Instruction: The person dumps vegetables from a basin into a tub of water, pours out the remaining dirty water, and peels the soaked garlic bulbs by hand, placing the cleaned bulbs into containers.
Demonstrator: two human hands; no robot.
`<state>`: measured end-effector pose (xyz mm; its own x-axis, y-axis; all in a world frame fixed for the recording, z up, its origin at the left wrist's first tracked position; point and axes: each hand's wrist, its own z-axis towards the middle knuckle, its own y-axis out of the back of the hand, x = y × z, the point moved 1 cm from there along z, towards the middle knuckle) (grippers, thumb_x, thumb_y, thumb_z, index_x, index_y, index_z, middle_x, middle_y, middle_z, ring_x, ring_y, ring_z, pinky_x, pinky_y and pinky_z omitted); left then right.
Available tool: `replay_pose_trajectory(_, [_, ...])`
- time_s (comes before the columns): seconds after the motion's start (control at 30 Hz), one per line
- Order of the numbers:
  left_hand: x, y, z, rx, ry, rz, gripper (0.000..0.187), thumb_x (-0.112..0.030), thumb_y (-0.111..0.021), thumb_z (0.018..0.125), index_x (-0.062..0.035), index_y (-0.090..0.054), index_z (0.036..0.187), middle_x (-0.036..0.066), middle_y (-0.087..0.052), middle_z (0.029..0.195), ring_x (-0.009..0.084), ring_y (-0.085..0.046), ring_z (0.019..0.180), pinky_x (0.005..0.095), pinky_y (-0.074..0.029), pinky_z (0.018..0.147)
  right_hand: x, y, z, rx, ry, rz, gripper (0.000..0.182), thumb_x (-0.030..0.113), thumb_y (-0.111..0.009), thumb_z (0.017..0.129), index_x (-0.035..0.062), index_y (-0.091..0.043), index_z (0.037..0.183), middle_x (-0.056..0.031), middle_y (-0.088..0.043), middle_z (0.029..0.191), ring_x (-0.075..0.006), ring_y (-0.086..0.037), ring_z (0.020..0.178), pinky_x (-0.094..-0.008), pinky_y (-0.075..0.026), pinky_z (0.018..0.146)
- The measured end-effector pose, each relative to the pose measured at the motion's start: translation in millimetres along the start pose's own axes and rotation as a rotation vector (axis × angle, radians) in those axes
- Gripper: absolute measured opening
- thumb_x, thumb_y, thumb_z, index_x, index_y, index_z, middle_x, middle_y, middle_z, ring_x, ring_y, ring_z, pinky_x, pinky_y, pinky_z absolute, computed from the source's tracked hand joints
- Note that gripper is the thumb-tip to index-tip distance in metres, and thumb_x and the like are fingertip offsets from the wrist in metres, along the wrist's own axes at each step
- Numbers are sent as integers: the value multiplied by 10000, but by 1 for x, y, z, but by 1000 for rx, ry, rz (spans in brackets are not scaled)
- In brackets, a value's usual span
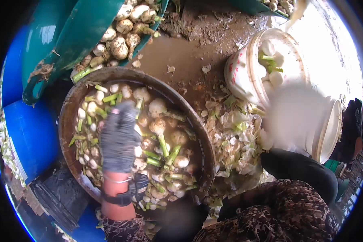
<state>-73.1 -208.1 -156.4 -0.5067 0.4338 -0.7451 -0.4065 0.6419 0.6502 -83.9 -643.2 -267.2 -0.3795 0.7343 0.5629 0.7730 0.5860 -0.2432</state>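
While the left hand was over the bulbs in the tub, blur meant I couldn't tell whether its fingers were spread, pressed together or pinching anything; right hand out of view. A wet bulb could have slipped from the glove, and murky water could have hidden small ones. Reaching deeper risked soaking the strap on the wrist, since it sat near the glove's cuff.

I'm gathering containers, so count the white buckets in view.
2: one bucket at upper right, holding pale bulbs; a second bucket lower, further right. Others may be hidden.
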Motion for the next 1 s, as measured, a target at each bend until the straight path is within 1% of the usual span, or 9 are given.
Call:
replay_pose_trajectory(0.1, [-3,-60,8,250,355,179,443,-298,-642,857,-84,-589,1241,187,-642,1104,328,-633,1002,411,-512,893,8,22,10,-9,111,29,464,358,-695,819,98,-648,1200,-142,-669,1105,-294,-625,984,-408,-498,851])
replay_pose_trajectory(0.3, [-4,-94,20,549,28,885,265,-225,-642,805,-113,-705,1037,215,-607,1169,344,-605,1073,449,-494,912,40,58,26,157,327,99,470,382,-691,826,97,-648,1198,-131,-679,1078,-285,-636,933,-408,-513,812])
replay_pose_trajectory(0.43, [21,-105,1,323,-285,1066,229,-196,-581,842,-153,-715,1023,141,-605,1120,334,-612,999,462,-506,856,55,65,32,290,410,135,475,398,-688,831,97,-648,1196,-124,-686,1060,-278,-643,899,-408,-523,785])
replay_pose_trajectory(0.6, [50,-79,-10,-42,-161,241,263,-263,-625,892,-101,-645,1098,172,-638,1043,297,-644,918,411,-511,835,65,65,26,413,477,184,482,418,-684,838,96,-649,1194,-115,-694,1037,-271,-652,856,-408,-536,752])
replay_pose_trajectory(0.73, [80,-29,-11,-15,401,-807,351,-315,-487,1012,-7,-591,1148,95,-663,1056,227,-648,871,357,-533,852,121,120,-57,448,459,289,397,369,-642,878,83,-636,1153,-116,-671,1078,-270,-660,856,-382,-549,690])
replay_pose_trajectory(0.8, [79,-14,-22,8,484,-1181,434,-382,-442,1017,-4,-564,1192,134,-636,1141,269,-617,1025,400,-494,957,134,149,-29,9,1507,-809,281,319,-606,899,74,-635,1034,-126,-659,1045,-324,-662,842,-403,-543,643])
replay_pose_trajectory(0.87, [81,-11,-33,58,433,-1469,530,-419,-439,1008,3,-478,1327,170,-540,1338,304,-485,1275,455,-390,1088,160,184,-76,-505,897,-960,226,286,-601,894,71,-618,958,-149,-653,983,-396,-646,817,-439,-527,652])
replay_pose_trajectory(0.9, [79,-13,-41,96,315,-1427,575,-424,-434,1006,9,-426,1384,164,-499,1395,307,-466,1302,457,-369,1105,188,192,-103,-727,429,-355,268,302,-637,874,49,-613,958,-163,-641,1027,-436,-634,781,-468,-526,682])
replay_pose_trajectory(1.0, [35,-12,-70,195,483,-1696,542,-379,-350,1037,8,-380,1415,165,-422,1459,297,-399,1344,444,-258,1164,194,193,-104,-1018,665,-233,557,301,-758,804,35,-527,1235,-190,-595,1206,-361,-633,1006,-414,-515,879])
